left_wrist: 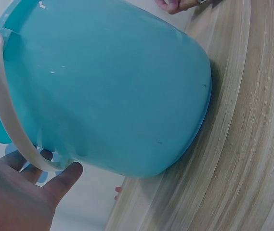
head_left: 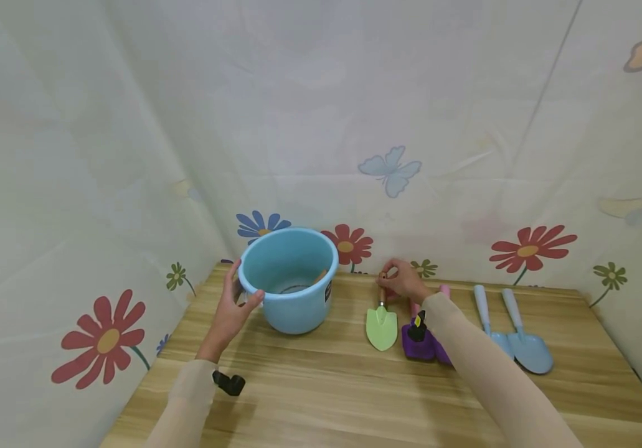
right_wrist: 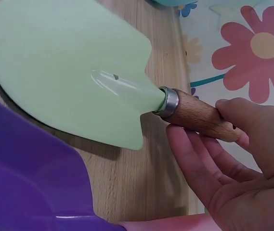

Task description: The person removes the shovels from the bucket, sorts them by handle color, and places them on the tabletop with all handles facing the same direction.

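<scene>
A light blue bucket (head_left: 298,311) stands upright on the wooden table, with a white carrying handle (left_wrist: 9,108) hanging at its side. My left hand (head_left: 232,317) holds the bucket at its rim, thumb and fingers spread along the near left side. A green hand trowel (head_left: 382,328) with a wooden handle (right_wrist: 199,115) lies right of the bucket. My right hand (head_left: 405,281) pinches that handle near its end between thumb and fingers; the blade is low over the table. Inside the bucket, an orange-brown handle (head_left: 321,275) shows, its lower part hidden.
Purple shovels (head_left: 418,348) with pink handles lie right of the green trowel, partly under my right forearm. Further right are two light blue shovels (head_left: 533,354). A flower-printed curtain (head_left: 309,124) hangs behind the wooden table (head_left: 309,398).
</scene>
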Tool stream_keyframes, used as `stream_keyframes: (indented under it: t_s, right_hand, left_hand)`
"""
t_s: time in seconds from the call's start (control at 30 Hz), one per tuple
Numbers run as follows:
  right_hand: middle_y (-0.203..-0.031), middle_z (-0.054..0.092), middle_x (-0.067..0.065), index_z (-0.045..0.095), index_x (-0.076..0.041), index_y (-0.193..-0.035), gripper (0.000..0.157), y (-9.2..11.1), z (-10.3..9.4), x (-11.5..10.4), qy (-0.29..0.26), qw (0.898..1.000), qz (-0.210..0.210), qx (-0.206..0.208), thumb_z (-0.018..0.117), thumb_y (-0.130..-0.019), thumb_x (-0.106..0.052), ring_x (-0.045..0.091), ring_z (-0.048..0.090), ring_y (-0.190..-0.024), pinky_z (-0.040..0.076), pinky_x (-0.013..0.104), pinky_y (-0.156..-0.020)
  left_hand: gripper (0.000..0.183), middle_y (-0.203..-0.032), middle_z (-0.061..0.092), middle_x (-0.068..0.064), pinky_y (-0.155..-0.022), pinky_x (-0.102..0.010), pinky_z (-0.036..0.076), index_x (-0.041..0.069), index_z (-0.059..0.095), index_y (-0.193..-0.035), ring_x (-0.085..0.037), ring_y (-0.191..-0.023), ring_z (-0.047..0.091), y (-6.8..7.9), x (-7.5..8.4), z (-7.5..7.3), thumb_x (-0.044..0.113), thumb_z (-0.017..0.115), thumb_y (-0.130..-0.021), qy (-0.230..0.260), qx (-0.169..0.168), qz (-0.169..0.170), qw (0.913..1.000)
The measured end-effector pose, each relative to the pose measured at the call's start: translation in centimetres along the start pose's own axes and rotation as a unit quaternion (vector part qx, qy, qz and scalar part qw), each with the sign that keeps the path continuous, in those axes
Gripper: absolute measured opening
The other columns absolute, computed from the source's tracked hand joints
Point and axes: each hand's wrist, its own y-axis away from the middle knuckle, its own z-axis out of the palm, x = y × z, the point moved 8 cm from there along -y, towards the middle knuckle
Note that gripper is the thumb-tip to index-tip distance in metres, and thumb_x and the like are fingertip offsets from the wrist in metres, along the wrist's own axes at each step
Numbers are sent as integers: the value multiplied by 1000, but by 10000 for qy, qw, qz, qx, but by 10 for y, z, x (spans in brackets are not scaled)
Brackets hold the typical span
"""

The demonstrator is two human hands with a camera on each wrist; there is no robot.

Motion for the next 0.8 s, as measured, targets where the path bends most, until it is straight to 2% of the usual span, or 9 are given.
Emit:
stream_keyframes:
  t_s: [0.17, 0.43, 0.8]
  right_hand:
    - [-85, 70, 22, 51, 6, -117, 31, -3, 5, 5, -93, 9996, 60, -248, 72, -96, -5, 32, 73, -70, 62, 47, -66]
    - [-80, 71, 22, 50, 4, -114, 28, -6, 12, 14, -200, 9989, 260, -329, 70, -97, -6, 31, 74, -69, 62, 44, -64]
    - [-80, 71, 22, 50, 5, -117, 30, 0, 12, 6, 96, 9992, 281, -265, 69, -97, -5, 35, 74, -71, 62, 46, -65]
  left_hand:
    - [90, -168, 24, -13, -107, -71, 35, 40, 8, -164, -37, -152, 26, 1, 0, -1, 35, 69, -98, -7, 35, -29, 10000]
    - [89, -168, 24, -11, -107, -71, 34, 45, 8, -162, -37, -153, 25, 2, 1, 1, 37, 70, -98, -23, 23, -80, 10000]
    - [92, -168, 22, -12, -107, -71, 33, 34, 6, -165, -38, -153, 24, 0, 1, 1, 35, 70, -98, -14, 10, -125, 9999]
